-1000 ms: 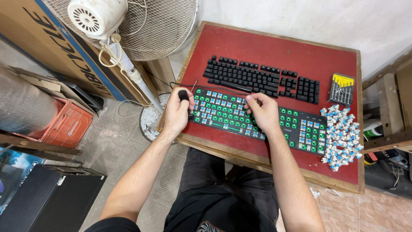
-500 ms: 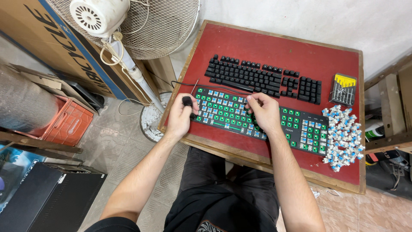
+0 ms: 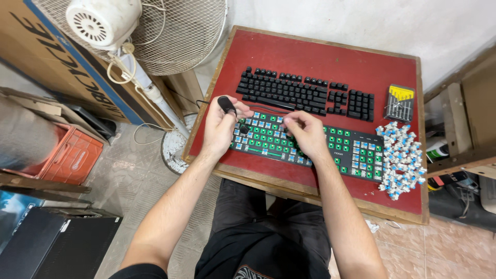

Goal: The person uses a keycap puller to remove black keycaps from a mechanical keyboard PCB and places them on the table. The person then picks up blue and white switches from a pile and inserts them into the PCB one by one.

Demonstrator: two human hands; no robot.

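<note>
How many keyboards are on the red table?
2. A black keyboard with its keycaps on lies toward the table's far side. A keyboard with bare green and blue switches lies nearer the person, partly under both hands.

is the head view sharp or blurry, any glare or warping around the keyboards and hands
Head view: sharp, evenly lit; soft shadows under the left hand and right hand; no glare on the stripped keyboard; wide-angle bending shows at the table edge and fan.
</note>
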